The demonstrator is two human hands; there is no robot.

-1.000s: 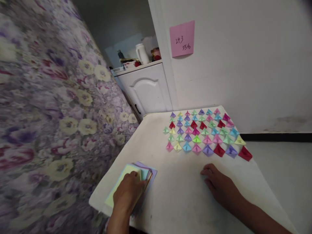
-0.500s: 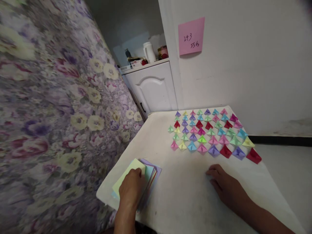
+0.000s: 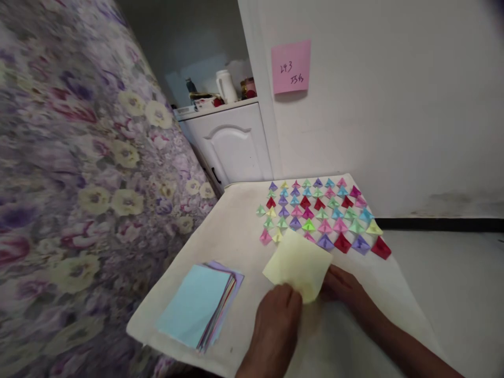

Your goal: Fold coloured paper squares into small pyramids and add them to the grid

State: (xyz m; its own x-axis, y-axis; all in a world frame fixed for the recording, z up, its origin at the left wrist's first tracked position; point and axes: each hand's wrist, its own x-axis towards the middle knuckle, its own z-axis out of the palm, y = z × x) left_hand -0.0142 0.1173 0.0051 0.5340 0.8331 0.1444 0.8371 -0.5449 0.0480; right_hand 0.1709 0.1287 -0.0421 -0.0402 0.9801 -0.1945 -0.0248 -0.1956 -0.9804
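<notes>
A square sheet of pale yellow paper is held up over the table, tilted, between both hands. My left hand pinches its near corner. At the right corner, my right hand grips the same sheet, its fingertips partly hidden behind the paper. To the left lies a stack of coloured paper with a light blue sheet on top. Beyond the yellow sheet, several rows of small folded paper pieces in many colours stand on the table; the sheet covers part of the nearest row.
The white-covered table reaches back to the wall and a white cabinet. A pink note with handwriting is stuck on the wall. A floral curtain hangs along the left. A white jug stands on the cabinet shelf.
My left hand has lifted the yellow sheet off the stack and carried it right, baring a light blue sheet. My right hand has taken hold of the yellow sheet. The view has shifted slightly.
</notes>
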